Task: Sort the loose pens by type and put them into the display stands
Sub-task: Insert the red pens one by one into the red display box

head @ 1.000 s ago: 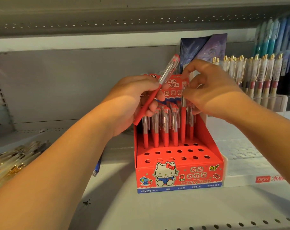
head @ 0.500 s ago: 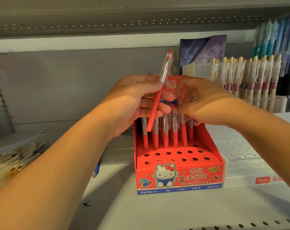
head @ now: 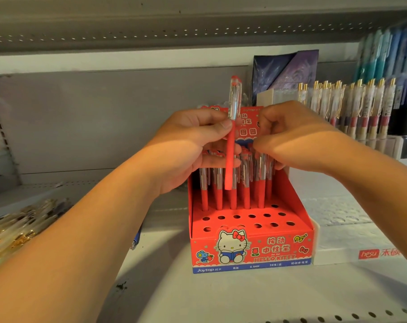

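Observation:
A red Hello Kitty display stand sits on the shelf in front of me. Several red pens stand in its back rows, and the front rows of holes are bare. My left hand pinches one red pen with a clear cap, holding it upright just above the back rows. My right hand is over the right end of those rows, its fingers curled round the top of a standing red pen. The hand hides that pen's cap.
A clear stand of gold-clip pens fills the right back. Loose gold-clip pens lie in a pile at far left. A blue pen lies on the shelf beside my left forearm. A white box adjoins the red stand.
My right hand has pushed its red pen down into the back row and sunk with it. My left hand has turned its pen from tilted to upright.

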